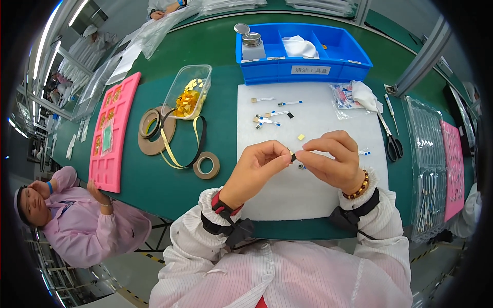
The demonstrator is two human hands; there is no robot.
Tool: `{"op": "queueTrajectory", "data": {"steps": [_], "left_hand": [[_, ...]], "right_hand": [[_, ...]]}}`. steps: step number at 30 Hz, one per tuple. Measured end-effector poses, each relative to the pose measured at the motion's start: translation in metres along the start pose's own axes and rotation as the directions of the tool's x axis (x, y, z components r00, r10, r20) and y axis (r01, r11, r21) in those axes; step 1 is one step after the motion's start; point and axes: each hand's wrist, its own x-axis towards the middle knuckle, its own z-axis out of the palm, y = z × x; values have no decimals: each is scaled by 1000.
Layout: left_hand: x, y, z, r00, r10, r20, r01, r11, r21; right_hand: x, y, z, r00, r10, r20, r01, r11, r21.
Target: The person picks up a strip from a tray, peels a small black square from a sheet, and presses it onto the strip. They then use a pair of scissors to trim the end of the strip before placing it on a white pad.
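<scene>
My left hand point(257, 168) pinches a tiny dark piece point(293, 156) between thumb and index finger, above the white work sheet point(313, 203). Close against it, the thumb and fingertips of my right hand point(336, 163) are pressed together; what they hold, if anything, is too small to name. Just beyond the fingers lies a small yellow square point(301, 137). Farther up the sheet are several short ribbon cables with blue and white ends point(268, 121) and a little black piece point(290, 115). A few more cable ends show partly hidden behind my right hand.
A blue divided bin point(308, 72) stands at the back. To the left are a clear tub of yellow pieces point(205, 77), tape rolls point(206, 165) and a pink tray point(114, 169) beside a seated person. Scissors point(393, 146) and clear blister trays point(423, 169) lie right.
</scene>
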Motion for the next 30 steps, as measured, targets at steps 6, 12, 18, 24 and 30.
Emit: {"op": "queueTrajectory", "data": {"steps": [6,12,18,24,30], "left_hand": [[3,-12,5,948,270,-167,-207,924,321],[2,-13,7,857,454,-245,-288,815,503],[2,-14,9,861,475,-182,-301,764,570],[3,-15,12,864,483,-142,-310,733,606],[-8,-25,3,869,475,-135,-232,633,739]], "right_hand": [[6,-1,2,959,276,58,-282,938,203],[6,1,2,886,437,156,-464,821,333],[5,-7,7,788,560,256,-613,670,420],[3,-10,6,649,684,334,-746,484,457],[-11,-5,-6,583,662,472,-808,537,244]]}}
